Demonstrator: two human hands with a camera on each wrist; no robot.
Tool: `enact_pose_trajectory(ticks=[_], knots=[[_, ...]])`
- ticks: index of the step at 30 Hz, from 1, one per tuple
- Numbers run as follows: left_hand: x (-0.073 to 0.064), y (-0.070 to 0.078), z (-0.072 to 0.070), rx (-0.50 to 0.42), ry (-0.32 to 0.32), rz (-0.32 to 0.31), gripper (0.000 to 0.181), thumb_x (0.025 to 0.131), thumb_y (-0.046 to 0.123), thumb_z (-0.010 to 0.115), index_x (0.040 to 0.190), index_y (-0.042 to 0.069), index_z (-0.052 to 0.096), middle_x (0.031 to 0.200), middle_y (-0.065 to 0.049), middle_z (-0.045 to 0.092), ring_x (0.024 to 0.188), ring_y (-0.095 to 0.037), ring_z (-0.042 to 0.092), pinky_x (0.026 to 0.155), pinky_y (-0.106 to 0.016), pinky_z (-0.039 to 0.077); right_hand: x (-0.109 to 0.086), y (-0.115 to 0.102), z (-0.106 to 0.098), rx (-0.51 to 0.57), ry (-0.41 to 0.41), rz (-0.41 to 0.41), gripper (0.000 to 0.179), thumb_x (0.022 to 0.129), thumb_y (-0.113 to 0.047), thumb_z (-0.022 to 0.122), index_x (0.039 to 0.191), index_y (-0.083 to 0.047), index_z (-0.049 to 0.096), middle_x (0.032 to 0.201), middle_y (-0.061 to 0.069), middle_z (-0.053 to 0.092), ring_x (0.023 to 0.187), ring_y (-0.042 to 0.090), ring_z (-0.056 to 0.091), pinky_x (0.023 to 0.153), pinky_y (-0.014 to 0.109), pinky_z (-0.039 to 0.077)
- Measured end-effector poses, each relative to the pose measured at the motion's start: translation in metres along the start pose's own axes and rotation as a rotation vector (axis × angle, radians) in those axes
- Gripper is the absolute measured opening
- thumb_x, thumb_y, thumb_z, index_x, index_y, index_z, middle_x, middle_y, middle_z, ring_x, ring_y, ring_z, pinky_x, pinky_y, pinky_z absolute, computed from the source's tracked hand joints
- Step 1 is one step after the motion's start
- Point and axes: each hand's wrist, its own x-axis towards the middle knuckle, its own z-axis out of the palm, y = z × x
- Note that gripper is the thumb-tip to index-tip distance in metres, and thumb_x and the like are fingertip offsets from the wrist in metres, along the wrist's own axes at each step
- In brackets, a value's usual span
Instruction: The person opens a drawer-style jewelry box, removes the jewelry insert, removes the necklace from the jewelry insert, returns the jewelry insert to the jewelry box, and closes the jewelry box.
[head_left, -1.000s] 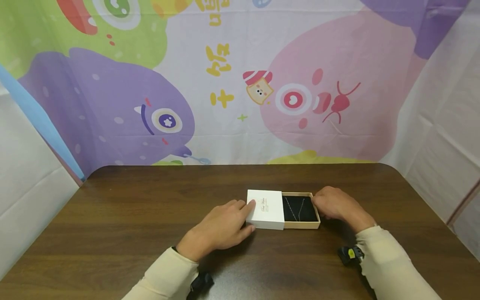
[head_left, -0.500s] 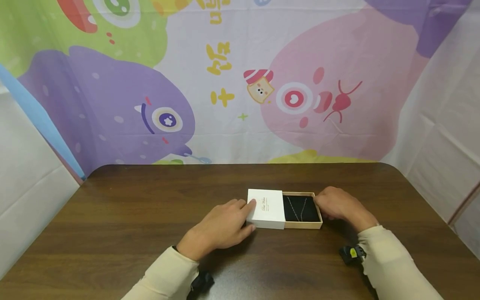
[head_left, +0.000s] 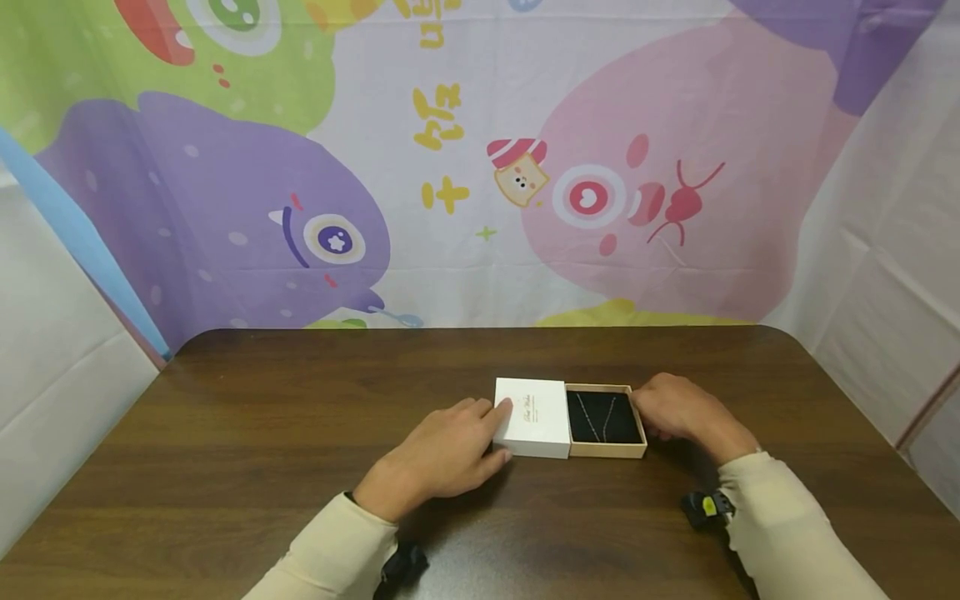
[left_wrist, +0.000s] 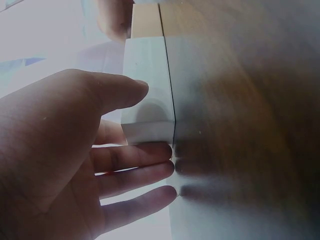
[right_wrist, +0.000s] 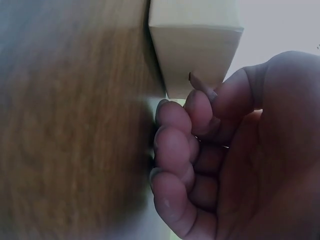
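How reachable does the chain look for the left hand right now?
Probably yes: the chain lies uncovered on the black pad in the open tray; the left hand would just need to leave the white cover and cross it.

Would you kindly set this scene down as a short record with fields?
White cover: lies on the table, lettering printed on top
Tan tray: projects from the cover's right end
Contents: black insert with a fine chain in a V shape
Left hand: index fingertip on the cover's top, thumb beside its near side
Right hand: thumb and finger pinch a small tab at the tray's outer end
Backdrop: cloth with cartoon creatures
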Motion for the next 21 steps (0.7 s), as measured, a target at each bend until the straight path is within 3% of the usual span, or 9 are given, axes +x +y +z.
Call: enact_pose_trajectory(ticks=[11,21], knots=[[-0.0005,0.0001,-0.001,0.001,0.011,0.004,0.057,0.098,0.038,0.063,0.14,0.002,0.052,0.112,-0.01,0.064,0.098,-0.022,0.061,0.081,-0.038,0.053,-0.0034,0.0001,-0.0026,-0.013,0.026,0.019,0.04,0.093,-0.026,0.04,0.068,-0.009,0.066,0.062,0.004,0.062,0.057,0.02,0.059,0.054,0.036,0.044],[-0.0005,0.0,-0.0011,0.003,0.015,0.016,0.056,0.098,0.038,0.063,0.139,0.002,0.052,0.109,-0.009,0.064,0.095,-0.022,0.061,0.079,-0.037,0.053,-0.0039,0.0013,-0.0034,-0.039,0.067,0.015,0.038,0.096,-0.029,0.036,0.086,-0.011,0.067,0.068,0.001,0.063,0.061,0.018,0.059,0.059,0.039,0.044]])
